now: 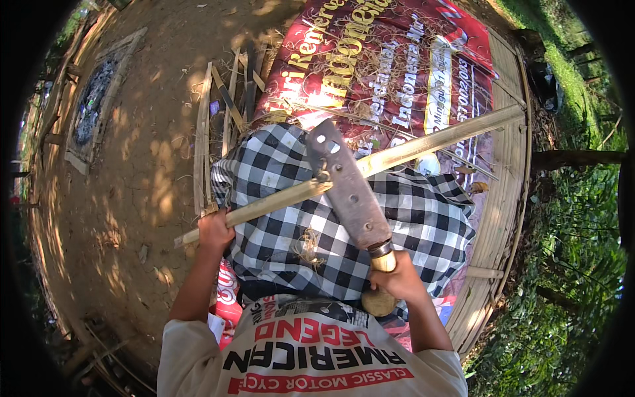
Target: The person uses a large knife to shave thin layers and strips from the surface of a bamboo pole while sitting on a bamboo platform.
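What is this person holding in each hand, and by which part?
The left hand grips a bamboo strip near its left end; the right hand grips a broad-bladed knife by its wooden handle.

- Dappled daylight: bright patches and soft shadows speckle the dirt ground.
- Strong glare whitens part of the red banner.
- The split bamboo strip catches highlights; the broad knife blade has a dull sheen.
- Fisheye curvature bows the bamboo platform; black corners frame everything; foliage softens near the rim.
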A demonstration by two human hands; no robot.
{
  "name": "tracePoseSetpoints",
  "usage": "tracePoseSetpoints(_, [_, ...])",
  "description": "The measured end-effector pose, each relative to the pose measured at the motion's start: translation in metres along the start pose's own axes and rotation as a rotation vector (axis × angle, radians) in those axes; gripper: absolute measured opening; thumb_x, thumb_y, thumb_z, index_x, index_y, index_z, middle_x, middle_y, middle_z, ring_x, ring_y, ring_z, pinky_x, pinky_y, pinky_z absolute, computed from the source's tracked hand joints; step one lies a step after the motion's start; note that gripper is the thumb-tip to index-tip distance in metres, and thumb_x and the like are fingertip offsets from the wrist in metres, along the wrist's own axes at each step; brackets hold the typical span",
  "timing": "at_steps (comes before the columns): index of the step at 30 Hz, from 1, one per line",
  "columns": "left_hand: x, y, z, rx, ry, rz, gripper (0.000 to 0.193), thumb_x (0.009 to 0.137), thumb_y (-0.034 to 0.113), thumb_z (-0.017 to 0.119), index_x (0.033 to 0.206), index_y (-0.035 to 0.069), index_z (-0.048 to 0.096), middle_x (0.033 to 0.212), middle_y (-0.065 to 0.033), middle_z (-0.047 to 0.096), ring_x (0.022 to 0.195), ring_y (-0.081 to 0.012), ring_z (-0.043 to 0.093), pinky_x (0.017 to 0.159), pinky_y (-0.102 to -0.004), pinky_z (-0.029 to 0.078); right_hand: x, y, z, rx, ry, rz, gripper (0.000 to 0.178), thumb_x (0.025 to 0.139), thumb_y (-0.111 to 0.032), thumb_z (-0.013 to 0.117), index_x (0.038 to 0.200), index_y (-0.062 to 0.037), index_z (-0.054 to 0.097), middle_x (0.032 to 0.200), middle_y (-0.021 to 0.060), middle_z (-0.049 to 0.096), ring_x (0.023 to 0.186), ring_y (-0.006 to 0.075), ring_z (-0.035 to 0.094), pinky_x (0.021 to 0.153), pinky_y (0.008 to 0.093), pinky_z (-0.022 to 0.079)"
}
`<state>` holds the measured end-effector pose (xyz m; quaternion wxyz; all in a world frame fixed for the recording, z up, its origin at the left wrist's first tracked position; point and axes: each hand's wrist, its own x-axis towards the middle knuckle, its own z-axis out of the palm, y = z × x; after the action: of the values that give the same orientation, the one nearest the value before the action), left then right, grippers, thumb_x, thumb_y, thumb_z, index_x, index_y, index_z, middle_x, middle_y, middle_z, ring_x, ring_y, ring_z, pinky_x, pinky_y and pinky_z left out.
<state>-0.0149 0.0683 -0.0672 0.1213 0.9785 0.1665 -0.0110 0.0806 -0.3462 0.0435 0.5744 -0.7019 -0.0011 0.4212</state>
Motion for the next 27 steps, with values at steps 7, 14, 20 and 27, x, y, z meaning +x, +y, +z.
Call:
tracePoseSetpoints(7, [-0.015,-0.012,0.003,-0.043,-0.030,-0.067,0.030,0.067,0.018,0.065,0.094,0.005,0.068,0.075,-0.0192,0.065,0.072,-0.0377,0.064,0.068,-0.0459,0.050,-0.010,-0.003,0.024,-0.079,-0.219,0.030,0.016,0.069,-0.001,0.068,0.082,0.0023,0.059,0.064,0.0045,0.059,0.058,0.0111,0.056,0.056,0.0279,0.046])
tracePoseSetpoints(14, [-0.029,-0.014,0.012,-0.076,0.071,-0.065,0.025,0.070,0.017,0.064,0.091,0.004,0.067,0.070,-0.0221,0.062,0.068,-0.0415,0.061,0.065,-0.0496,0.049,-0.026,-0.041,-0.030,0.171,0.307,-0.149,0.008,0.071,0.009,0.056,0.077,0.0037,0.054,0.064,0.0076,0.058,0.055,0.0146,0.059,0.052,0.0278,0.048])
tracePoseSetpoints(20, [-0.027,-0.002,-0.013,-0.056,-0.020,-0.102,0.019,0.070,0.017,0.062,0.082,0.002,0.062,0.068,-0.0234,0.060,0.068,-0.0433,0.060,0.064,-0.0505,0.048,-0.025,-0.038,-0.037,0.178,0.495,-0.271,0.011,0.070,0.006,0.060,0.080,0.0035,0.056,0.067,0.0072,0.059,0.058,0.0142,0.059,0.057,0.0278,0.048])
tracePoseSetpoints(27, [-0.028,0.013,-0.033,-0.077,-0.084,-0.041,0.020,0.070,0.019,0.063,0.075,0.001,0.056,0.066,-0.0230,0.060,0.066,-0.0429,0.060,0.063,-0.0516,0.046,-0.005,-0.045,-0.026,-0.011,0.696,-0.442,0.022,0.073,-0.002,0.067,0.093,0.0011,0.057,0.075,0.0053,0.064,0.067,0.0101,0.058,0.063,0.0260,0.047])
